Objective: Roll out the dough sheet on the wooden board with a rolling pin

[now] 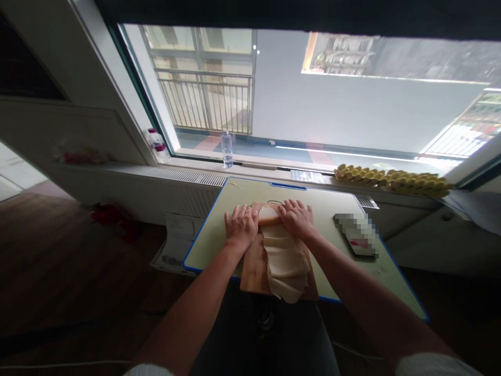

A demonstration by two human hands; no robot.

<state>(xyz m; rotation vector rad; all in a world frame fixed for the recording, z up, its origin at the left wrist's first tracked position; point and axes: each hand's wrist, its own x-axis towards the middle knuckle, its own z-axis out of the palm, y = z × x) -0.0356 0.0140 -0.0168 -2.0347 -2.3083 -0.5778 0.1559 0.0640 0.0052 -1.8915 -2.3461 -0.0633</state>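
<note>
A long pale dough sheet (284,261) lies on a wooden board (252,269), hanging slightly past its near edge. Across the far end is a wooden rolling pin (270,220), with pale dough over part of it. My left hand (240,225) lies over the pin's left end, fingers stretched forward and apart. On the right end rests my right hand (297,216), also with spread fingers. Both palms hide the pin's ends, and the underside of each hand is out of sight.
The board sits on a blue-edged table (324,209). A phone-like object (357,236), partly pixelated, lies on the right. Along the windowsill are a clear bottle (227,150) and yellow egg trays (391,179). A red object (113,219) is on the floor at left.
</note>
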